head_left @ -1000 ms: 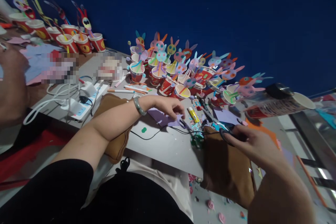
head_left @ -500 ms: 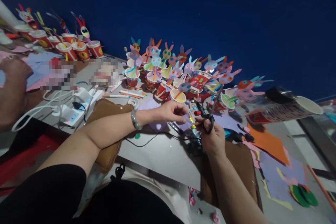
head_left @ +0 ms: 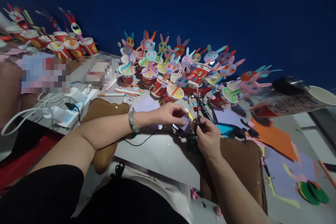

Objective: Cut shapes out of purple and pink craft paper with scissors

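Observation:
Between the thumb and fingers of my left hand (head_left: 172,113) is a small piece of purple paper (head_left: 187,123). My right hand (head_left: 208,136) is closed round the black handles of a pair of scissors (head_left: 197,113), whose blades point up and away from me. The scissors are just to the right of the purple paper. Beneath my left wrist lies a larger purple sheet (head_left: 147,105). Behind both hands stand several red paper cups (head_left: 173,92) with paper rabbit heads on strips.
Brown cushions (head_left: 238,168) lie under my forearms. A thin black cable (head_left: 141,144) crosses the table. On the left are a power strip (head_left: 70,119) with white cables and another person's arm (head_left: 9,94). A stack of cups (head_left: 291,101), orange paper (head_left: 275,140) and paper scraps are on the right.
My right hand has moved left, bringing the scissors closer to the purple paper, and the blades now point more upright. My left hand keeps its pinch. The view has shifted slightly.

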Demonstrator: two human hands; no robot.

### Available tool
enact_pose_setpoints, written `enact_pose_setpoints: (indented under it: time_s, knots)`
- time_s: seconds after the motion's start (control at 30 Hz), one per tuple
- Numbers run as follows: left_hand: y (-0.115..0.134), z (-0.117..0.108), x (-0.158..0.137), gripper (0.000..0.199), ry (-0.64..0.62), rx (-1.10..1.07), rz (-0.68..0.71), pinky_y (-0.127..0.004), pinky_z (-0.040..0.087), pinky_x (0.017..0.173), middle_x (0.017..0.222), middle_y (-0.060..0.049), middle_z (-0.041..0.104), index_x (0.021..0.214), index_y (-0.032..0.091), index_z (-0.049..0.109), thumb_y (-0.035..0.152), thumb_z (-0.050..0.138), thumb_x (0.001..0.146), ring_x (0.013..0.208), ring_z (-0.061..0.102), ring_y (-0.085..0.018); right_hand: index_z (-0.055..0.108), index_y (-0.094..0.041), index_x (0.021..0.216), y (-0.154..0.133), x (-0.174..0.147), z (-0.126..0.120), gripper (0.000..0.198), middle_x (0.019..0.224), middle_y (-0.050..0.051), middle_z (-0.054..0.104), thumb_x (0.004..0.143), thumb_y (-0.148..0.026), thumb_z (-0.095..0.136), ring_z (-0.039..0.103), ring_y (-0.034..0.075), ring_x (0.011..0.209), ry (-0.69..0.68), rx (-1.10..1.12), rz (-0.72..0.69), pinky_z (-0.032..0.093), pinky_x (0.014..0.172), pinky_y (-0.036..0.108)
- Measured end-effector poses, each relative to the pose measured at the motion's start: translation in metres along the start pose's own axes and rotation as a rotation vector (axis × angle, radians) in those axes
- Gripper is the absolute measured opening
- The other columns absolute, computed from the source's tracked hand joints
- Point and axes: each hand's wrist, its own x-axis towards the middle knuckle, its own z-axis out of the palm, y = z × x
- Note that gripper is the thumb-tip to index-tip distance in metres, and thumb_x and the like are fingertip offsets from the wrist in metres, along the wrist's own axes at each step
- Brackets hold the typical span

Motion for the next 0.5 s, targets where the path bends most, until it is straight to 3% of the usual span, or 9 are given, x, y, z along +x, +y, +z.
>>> enact_pose_setpoints:
  time_s: [0.2,0.4,0.5]
  knots:
    - [0.003,0.004,-0.003,0.025,-0.014,0.072,-0.037,-0.02,0.038,0.057,0.062,0.003,0.058,0.071,0.01,0.06,0.025,0.08,0.067,0.058,0.05,-0.005,0.056,-0.02,0.067,-0.001,0.002,0.002,0.02,0.067,-0.002,0.055,0.076,-0.028,0.073,0.05,0.012,0.063,0.06,0.018,-0.033,0.044,0.063,0.026]
    - [0.019,0.002,-0.007,0.016,0.151,0.044,-0.001,-0.017,0.036,0.047,0.055,0.004,0.057,0.078,0.012,0.057,0.021,0.07,0.074,0.048,0.052,-0.006,0.054,-0.021,0.068,-0.003,0.001,0.0,0.025,0.07,-0.001,0.057,0.078,-0.035,0.072,0.051,0.013,0.064,0.081,-0.004,-0.026,0.046,0.062,0.027]
    - [0.027,-0.004,-0.008,0.015,0.22,-0.001,0.08,-0.017,0.038,0.047,0.064,0.0,0.064,0.082,0.012,0.056,0.019,0.067,0.075,0.049,0.052,-0.004,0.054,-0.021,0.069,-0.005,0.001,-0.002,0.027,0.073,0.0,0.057,0.074,-0.035,0.076,0.051,0.013,0.065,0.074,-0.054,-0.026,0.046,0.062,0.027]
